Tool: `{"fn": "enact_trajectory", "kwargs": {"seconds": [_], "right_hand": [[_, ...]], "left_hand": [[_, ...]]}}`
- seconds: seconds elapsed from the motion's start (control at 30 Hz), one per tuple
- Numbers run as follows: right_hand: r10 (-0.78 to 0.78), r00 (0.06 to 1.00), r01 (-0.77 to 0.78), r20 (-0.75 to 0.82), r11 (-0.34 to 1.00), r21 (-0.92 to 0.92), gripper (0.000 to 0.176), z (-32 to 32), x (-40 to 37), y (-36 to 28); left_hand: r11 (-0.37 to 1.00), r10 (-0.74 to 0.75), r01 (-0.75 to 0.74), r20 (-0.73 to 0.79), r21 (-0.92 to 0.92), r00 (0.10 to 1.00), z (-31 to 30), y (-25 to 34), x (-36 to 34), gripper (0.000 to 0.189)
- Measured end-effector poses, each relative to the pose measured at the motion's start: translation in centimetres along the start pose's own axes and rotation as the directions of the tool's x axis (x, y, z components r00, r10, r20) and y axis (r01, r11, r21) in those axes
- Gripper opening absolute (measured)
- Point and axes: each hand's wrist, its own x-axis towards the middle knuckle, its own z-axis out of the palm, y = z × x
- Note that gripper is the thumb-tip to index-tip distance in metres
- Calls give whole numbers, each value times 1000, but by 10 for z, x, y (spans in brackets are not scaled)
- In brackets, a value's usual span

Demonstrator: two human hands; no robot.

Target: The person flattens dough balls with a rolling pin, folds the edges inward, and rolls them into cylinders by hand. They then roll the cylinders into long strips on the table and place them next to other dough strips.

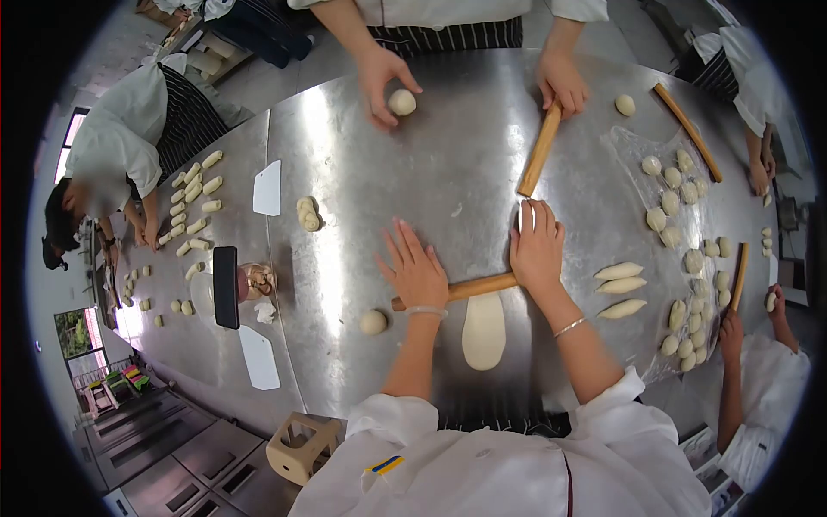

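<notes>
A wooden rolling pin (478, 288) lies across the top end of a flattened oval of dough (484, 336) on the metal table. My left hand (415, 274) rests over the pin's left part, its fingers stretched out and spread. Over the right end lies my right hand (537, 246), fingers extended forward rather than wrapped round the wood. Both palms hide parts of the pin. Left of my left wrist sits a round dough ball (373, 322). Several pointed dough pieces (620, 286) lie to the right of my right forearm.
Opposite me, a person's hand (388, 84) is at a dough ball (402, 102), the other holding a rolling pin (541, 151). Plastic-covered dough balls (670, 203) lie right. A phone (226, 288), white scrapers (267, 188) and dough rolls (195, 187) lie left. Other people work around the table.
</notes>
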Motion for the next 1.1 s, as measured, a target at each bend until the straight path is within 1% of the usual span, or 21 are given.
{"fn": "enact_trajectory", "kwargs": {"seconds": [0.03,0.07,0.13,0.17,0.23,0.33,0.43,0.5,0.53,0.63,0.7,0.73,0.77,0.83,0.87,0.97,1.0,1.03,1.1], "right_hand": [[6,1000,-5,-5,999,39,37,3,13,0],[-65,995,62,77,997,39,33,6,22,2],[-197,952,189,234,980,57,25,12,36,4],[-310,913,275,266,948,162,24,10,30,8],[-537,793,424,290,826,372,23,-5,8,16],[-591,782,515,198,791,329,22,-21,-31,19],[-565,795,504,219,817,280,24,-40,-60,17],[-551,807,493,212,826,273,27,-52,-89,22],[-506,841,439,191,846,303,28,-63,-105,25],[-339,934,277,113,886,371,33,-80,-159,45],[-103,990,55,93,905,422,35,-82,-200,57],[23,996,-61,90,893,447,36,-81,-219,60],[131,988,-156,85,880,449,35,-78,-236,62],[344,937,-335,66,827,451,34,-68,-261,67],[410,911,-383,43,804,455,35,-61,-271,68],[493,870,-462,5,811,359,36,-58,-280,61],[488,873,-457,-7,823,337,36,-56,-282,63],[480,877,-451,-17,835,315,36,-54,-282,66],[440,896,-417,-51,876,241,36,-56,-276,71]], "left_hand": [[1000,-18,19,-12,22,1000,1,-1,6,61],[999,1,0,-12,55,1000,2,-3,7,58],[991,47,-45,-14,124,999,3,-12,9,52],[996,67,-68,24,53,997,0,-20,4,48],[991,104,-96,90,-91,990,-10,-38,-10,40],[957,191,-154,133,-244,973,-24,-57,-23,34],[929,244,-151,254,-338,936,-30,-75,-23,37],[902,293,-180,248,-393,923,-27,-89,-24,35],[887,316,-193,246,-420,916,-29,-94,-25,34],[873,164,-53,189,-484,968,-43,-102,-23,30],[930,50,-30,44,-366,998,-59,-106,-20,30],[951,1,-10,-30,-309,1000,-65,-109,-20,30],[971,-18,10,-31,-237,999,-64,-115,-23,30],[994,-50,46,-41,-99,998,-54,-131,-26,31],[994,-101,105,106,-29,989,-49,-135,-31,37],[981,-116,124,-62,148,991,-52,-118,-48,44],[986,-70,80,-75,147,995,-61,-108,-51,47],[999,22,-20,-61,31,998,-60,-101,-56,46],[957,198,-209,-72,-199,977,-55,-82,-66,45]]}}
